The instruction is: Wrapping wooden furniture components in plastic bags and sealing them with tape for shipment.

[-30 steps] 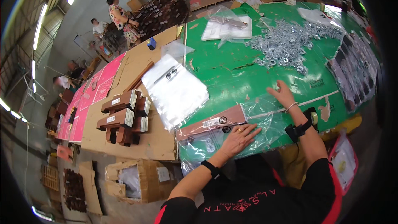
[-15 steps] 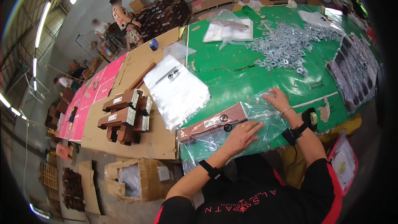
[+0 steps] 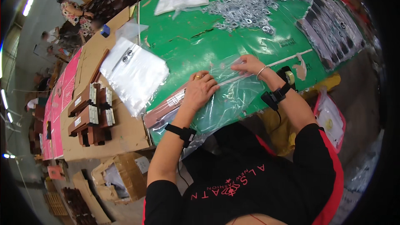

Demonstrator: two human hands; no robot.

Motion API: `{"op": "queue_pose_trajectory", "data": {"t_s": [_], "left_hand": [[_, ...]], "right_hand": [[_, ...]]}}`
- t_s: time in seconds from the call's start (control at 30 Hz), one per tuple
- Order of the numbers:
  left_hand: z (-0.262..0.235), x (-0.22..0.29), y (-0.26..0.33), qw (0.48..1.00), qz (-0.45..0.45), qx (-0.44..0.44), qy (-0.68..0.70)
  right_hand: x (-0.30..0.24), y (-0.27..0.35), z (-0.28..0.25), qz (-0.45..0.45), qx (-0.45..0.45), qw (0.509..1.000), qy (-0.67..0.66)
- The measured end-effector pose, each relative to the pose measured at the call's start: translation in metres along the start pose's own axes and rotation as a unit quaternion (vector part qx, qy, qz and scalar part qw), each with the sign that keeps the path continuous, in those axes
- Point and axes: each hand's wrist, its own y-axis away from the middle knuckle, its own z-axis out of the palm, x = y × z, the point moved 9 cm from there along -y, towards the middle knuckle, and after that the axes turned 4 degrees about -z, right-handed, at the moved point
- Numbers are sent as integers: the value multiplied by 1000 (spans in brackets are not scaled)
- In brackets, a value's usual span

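On the near part of the green table lies a flat brown piece point(image 3: 166, 106) with a white label, inside or under a clear plastic bag point(image 3: 231, 100); which of the two I cannot tell. My left hand point(image 3: 201, 89) bends over the piece's right end, its fingers close together, gripping it through or beside the film. To the right, my right hand point(image 3: 249, 66) pinches the bag's far edge between thumb and fingers. Wrinkled film spreads between both hands and hangs over the table's near edge.
Flat clear bags point(image 3: 135, 73) lie left of the piece, beside stacked brown parts point(image 3: 91, 114) on cardboard. Small metal pieces point(image 3: 250, 8) are heaped at the far side. Bagged parts point(image 3: 331, 29) and a tape roll point(image 3: 287, 75) are at right. A carton point(image 3: 121, 177) stands below.
The view has shifted, so the table sits further left and up. My left hand has moved from the film near the table edge onto the brown piece's right end. My right hand still pinches the bag.
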Motion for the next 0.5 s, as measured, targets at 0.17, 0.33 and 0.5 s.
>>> {"op": "queue_pose_trajectory", "data": {"t_s": [0.17,0.33,0.5], "left_hand": [[3,1,-14,999,3,-33,7],[0,-17,-13,993,-48,14,105],[9,-25,-9,992,-62,69,91]], "right_hand": [[12,-1,-1,-19,-10,997,-79],[-4,2,7,-22,-43,997,-52],[-40,15,37,-72,-123,987,-68]]}}
